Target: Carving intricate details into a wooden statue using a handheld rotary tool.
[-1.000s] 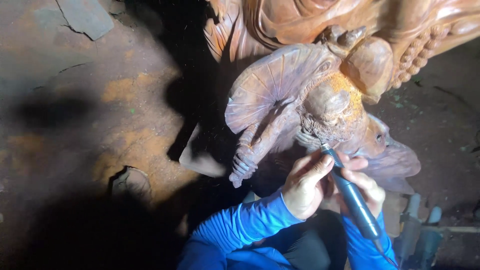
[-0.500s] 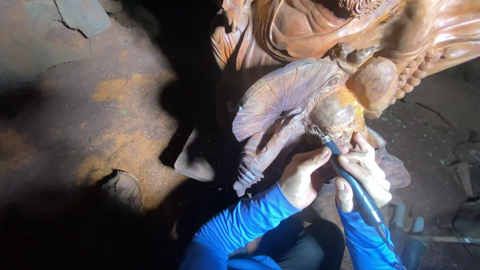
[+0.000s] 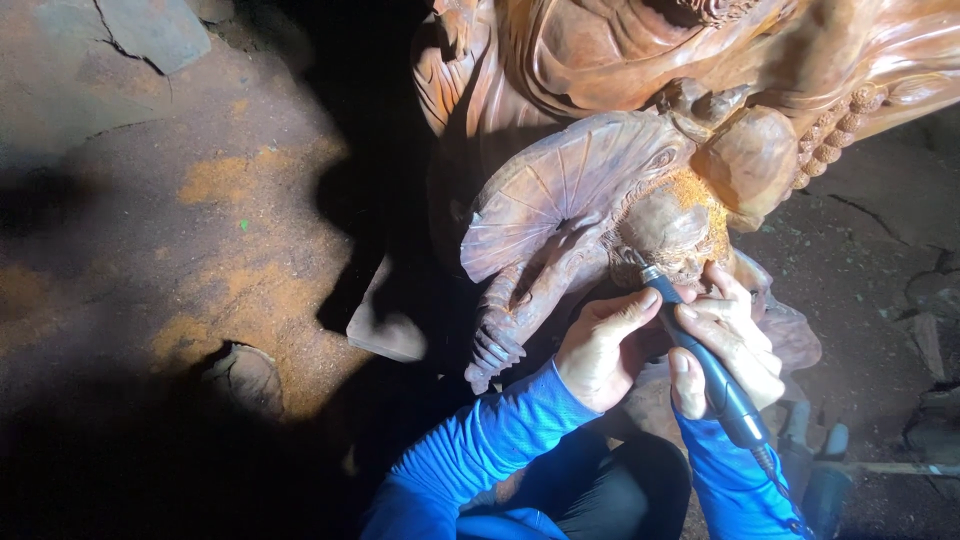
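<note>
A large reddish-brown carved wooden sculpture point(image 3: 600, 170) fills the upper right, with a ribbed fan-shaped part and a string of carved beads. My right hand point(image 3: 725, 335) grips a dark blue pen-shaped rotary carving tool point(image 3: 705, 360), whose tip touches a rounded carved part dusted with orange sawdust point(image 3: 690, 195). My left hand point(image 3: 605, 345) rests against the tool's front end, thumb laid along it, steadying it. Both arms wear blue sleeves. The tool's cord runs off toward the lower right.
The cracked concrete floor point(image 3: 200, 200) carries patches of orange sawdust. A flat stone slab point(image 3: 150, 30) lies at the top left, a small chunk point(image 3: 245, 375) at the lower left. Deep shadow covers the bottom left. Bluish tool handles point(image 3: 820, 470) lie at the lower right.
The view has shifted, so the sculpture sits slightly lower and to the right in frame. Both hands have stayed on the tool at the same carved spot.
</note>
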